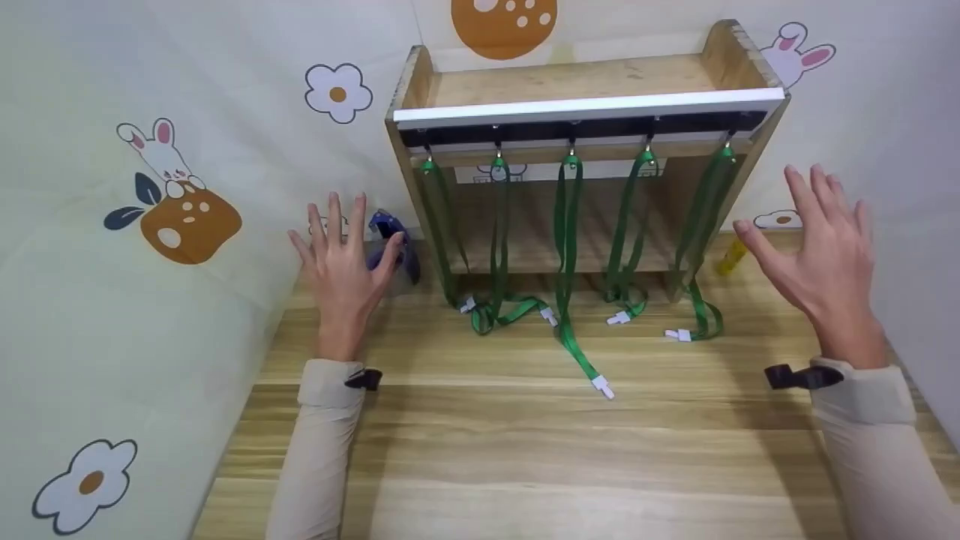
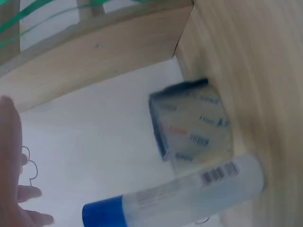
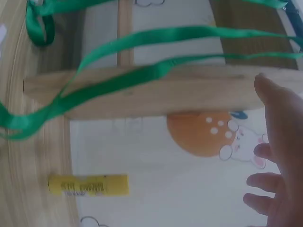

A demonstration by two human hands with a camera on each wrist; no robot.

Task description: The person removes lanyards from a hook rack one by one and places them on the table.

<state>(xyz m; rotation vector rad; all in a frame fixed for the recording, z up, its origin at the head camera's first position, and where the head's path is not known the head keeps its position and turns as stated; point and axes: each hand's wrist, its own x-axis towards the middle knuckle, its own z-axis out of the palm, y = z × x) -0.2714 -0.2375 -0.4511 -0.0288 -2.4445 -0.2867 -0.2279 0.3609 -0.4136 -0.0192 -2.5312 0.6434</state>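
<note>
My left hand (image 1: 341, 266) is held up with fingers spread, left of a wooden rack (image 1: 592, 118). My right hand (image 1: 829, 262) is raised on the rack's other side, thumb out and palm bare. Several green lanyards (image 1: 568, 217) hang by metal clasps from hooks on the rack's black strip (image 1: 540, 133). Their lower ends reach the tabletop, tipped with white plastic clips (image 1: 602, 387). In the left wrist view, a roll of printed tape (image 2: 194, 127) with a dark dispenser and a blue-capped bottle (image 2: 189, 194) stand by the rack. Neither hand touches these things.
A yellow tube (image 3: 88, 185) stands beside the rack's right side, near my right hand. The wood-grain table (image 1: 570, 465) extends in front of the rack. Behind and at both sides rises a pale wall covering (image 1: 247, 67) printed with rabbits and flowers.
</note>
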